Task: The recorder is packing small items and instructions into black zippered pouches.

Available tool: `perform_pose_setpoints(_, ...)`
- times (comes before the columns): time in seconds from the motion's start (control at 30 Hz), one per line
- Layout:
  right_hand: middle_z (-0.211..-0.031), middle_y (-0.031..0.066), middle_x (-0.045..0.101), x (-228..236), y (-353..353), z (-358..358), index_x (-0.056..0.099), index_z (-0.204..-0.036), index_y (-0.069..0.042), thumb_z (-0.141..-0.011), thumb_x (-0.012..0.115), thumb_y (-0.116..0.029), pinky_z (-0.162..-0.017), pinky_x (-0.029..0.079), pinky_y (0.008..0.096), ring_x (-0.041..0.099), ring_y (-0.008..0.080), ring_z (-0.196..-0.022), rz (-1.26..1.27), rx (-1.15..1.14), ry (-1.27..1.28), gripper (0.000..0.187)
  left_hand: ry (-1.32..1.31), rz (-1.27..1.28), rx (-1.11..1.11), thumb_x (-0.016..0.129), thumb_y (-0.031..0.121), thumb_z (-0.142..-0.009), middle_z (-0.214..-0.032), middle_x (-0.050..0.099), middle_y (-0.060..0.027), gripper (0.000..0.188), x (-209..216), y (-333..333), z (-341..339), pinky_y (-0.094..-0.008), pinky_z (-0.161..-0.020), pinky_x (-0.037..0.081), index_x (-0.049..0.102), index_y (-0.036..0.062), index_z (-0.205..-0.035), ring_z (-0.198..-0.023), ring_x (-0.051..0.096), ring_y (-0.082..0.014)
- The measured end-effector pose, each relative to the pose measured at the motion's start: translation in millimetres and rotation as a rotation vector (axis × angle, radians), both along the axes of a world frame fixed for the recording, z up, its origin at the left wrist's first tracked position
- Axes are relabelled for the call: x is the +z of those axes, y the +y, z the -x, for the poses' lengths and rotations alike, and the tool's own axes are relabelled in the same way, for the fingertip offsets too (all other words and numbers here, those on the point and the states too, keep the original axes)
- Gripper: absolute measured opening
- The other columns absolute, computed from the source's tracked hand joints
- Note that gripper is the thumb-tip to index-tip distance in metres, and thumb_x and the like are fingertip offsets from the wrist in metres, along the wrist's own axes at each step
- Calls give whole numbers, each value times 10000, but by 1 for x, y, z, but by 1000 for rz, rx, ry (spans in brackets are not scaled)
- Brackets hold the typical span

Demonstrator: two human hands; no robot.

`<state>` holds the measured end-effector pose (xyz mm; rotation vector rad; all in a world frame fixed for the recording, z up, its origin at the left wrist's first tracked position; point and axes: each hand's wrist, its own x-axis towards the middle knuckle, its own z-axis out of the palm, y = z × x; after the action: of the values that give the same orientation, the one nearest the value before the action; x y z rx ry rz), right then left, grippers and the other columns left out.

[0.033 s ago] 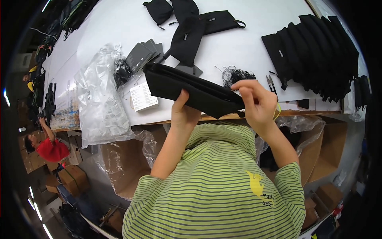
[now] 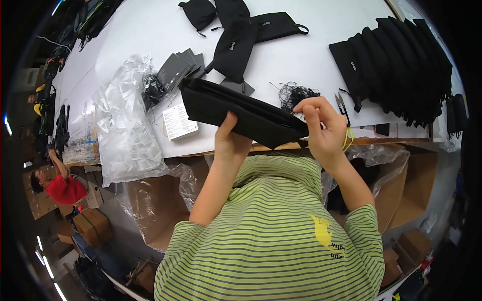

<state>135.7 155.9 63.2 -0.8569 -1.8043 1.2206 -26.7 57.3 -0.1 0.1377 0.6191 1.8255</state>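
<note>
A long black zip pouch (image 2: 233, 108) is held tilted above the table's front edge, its long top opening facing away from me. My left hand (image 2: 232, 138) grips it from below, thumb pressed on the near side. At the pouch's right end, my right hand (image 2: 324, 125) has its thumb and fingertips pinched together beside the corner. What they pinch is too small to make out. A tangle of thin black cords (image 2: 297, 96) lies just beyond that hand. Scissors (image 2: 342, 108) rest to its right.
Several black pouches (image 2: 236, 47) lie at the back, and a row of more (image 2: 391, 70) on the right. Grey cards (image 2: 178, 70), a white box (image 2: 178, 123) and a clear plastic bag (image 2: 128, 125) are left. Lined cartons (image 2: 155, 210) stand below the edge.
</note>
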Motion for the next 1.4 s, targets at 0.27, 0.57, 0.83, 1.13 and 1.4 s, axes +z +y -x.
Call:
perform_pose_setpoints(0.27, -783, -3, 622, -22, 13, 0, 629, -866, -27, -888, 599, -182, -676, 440, 203, 562, 67, -733, 353, 205, 139, 159, 249, 233, 88, 668, 203, -855, -1122, 588, -68, 446, 20, 4, -10, -353, -918, 475, 487, 48, -1231, -1040, 574, -202)
perform_pose_setpoints(0.57, -919, 53, 662, -6, 6, -1, 578, -1109, -8, -768, 686, -66, -727, 487, 264, 644, 126, -813, 217, 488, -88, 362, 104, 210, 130, 618, 273, -898, -1077, 619, -68, 360, 10, -1, -4, -356, -908, 483, 546, 37, -1161, -994, 601, -207)
perform_pose_setpoints(0.83, -1092, 79, 601, -21, 10, -5, 535, -1176, -7, -805, 655, -77, -824, 461, 276, 590, 139, -881, 475, 513, 70, 397, 4, 190, 100, 611, 239, -904, -1064, 625, -73, 328, 8, 0, -5, -354, -894, 492, 557, 30, -1151, -979, 608, -207)
perform_pose_setpoints(1.13, -850, 21, 658, 4, 21, 17, 626, -941, -52, -811, 666, -48, -509, 438, 242, 590, 111, -636, -311, 102, -41, 136, 399, 346, -277, 764, 128, -733, -991, 638, -102, 449, 36, 1, -12, -287, -788, 501, 568, -36, -1103, -874, 621, -168)
perform_pose_setpoints(1.4, -732, 51, 595, 5, 15, 11, 634, -857, -28, -763, 665, 26, -511, 400, 253, 527, 156, -585, -453, 186, -144, 112, 275, 386, -177, 736, 136, -767, -1004, 631, -91, 428, 32, 4, -12, -288, -787, 501, 557, -26, -1121, -880, 618, -165)
